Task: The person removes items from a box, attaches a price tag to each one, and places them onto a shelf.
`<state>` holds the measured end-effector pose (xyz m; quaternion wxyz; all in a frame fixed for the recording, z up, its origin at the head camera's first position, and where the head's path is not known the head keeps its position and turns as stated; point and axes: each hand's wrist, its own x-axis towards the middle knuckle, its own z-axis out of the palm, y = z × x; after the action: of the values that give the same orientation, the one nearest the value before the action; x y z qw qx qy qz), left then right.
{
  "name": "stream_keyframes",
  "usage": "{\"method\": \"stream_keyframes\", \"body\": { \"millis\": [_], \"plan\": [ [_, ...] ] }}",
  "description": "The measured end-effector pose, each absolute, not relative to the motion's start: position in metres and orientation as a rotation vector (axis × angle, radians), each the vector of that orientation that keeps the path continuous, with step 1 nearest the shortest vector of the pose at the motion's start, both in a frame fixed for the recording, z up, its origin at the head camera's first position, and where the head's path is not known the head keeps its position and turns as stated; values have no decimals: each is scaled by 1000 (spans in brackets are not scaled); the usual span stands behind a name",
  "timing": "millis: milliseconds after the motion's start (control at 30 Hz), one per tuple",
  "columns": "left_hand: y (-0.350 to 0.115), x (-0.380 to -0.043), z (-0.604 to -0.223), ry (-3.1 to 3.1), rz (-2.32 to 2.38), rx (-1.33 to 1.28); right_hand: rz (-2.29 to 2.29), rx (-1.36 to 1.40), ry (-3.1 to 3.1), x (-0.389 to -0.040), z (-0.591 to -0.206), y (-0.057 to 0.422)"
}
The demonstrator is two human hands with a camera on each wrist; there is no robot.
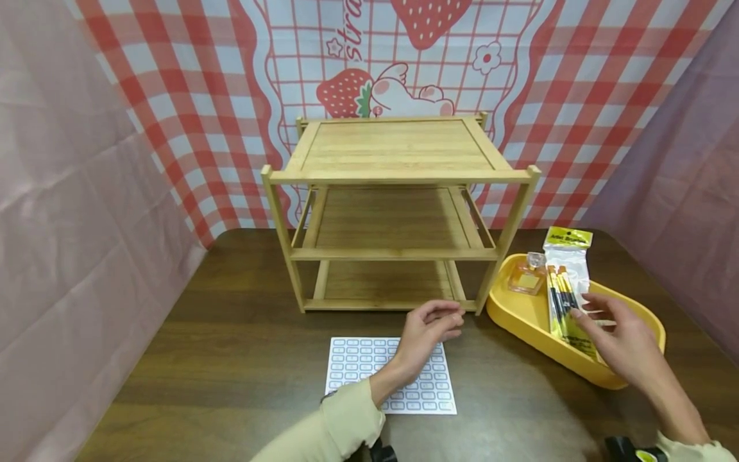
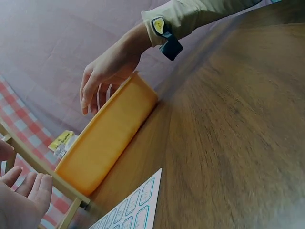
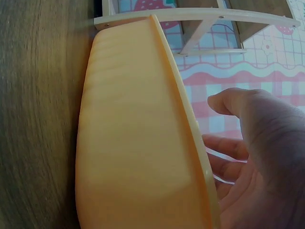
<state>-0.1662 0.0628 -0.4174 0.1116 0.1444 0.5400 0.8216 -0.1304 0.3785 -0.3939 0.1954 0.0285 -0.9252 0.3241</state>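
Observation:
My left hand hangs with loosely bent fingers over a white sheet of blue-outlined labels, near the lower front bar of a wooden shelf rack. Nothing shows between its fingers. Over the right part of a yellow tray, my right hand has its thumb and fingers spread apart, beside a packet of artist brushes. The packet leans out over the tray's back rim. At the tray's left end stands a clear perfume bottle with amber liquid. In the right wrist view the tray's wall hides some fingertips.
The three-level rack stands at the back middle of the brown wooden table, its right front leg close to the tray. A red checked strawberry cloth hangs behind. Pale pink curtains close off both sides.

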Motion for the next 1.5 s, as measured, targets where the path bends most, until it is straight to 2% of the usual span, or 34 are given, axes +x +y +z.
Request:
{"method": "stream_keyframes", "body": {
  "millis": [1500],
  "plan": [
    [116, -168, -422, 1321, 2543, 134, 732, -79, -2783, -143, -387, 401]
  ]
}}
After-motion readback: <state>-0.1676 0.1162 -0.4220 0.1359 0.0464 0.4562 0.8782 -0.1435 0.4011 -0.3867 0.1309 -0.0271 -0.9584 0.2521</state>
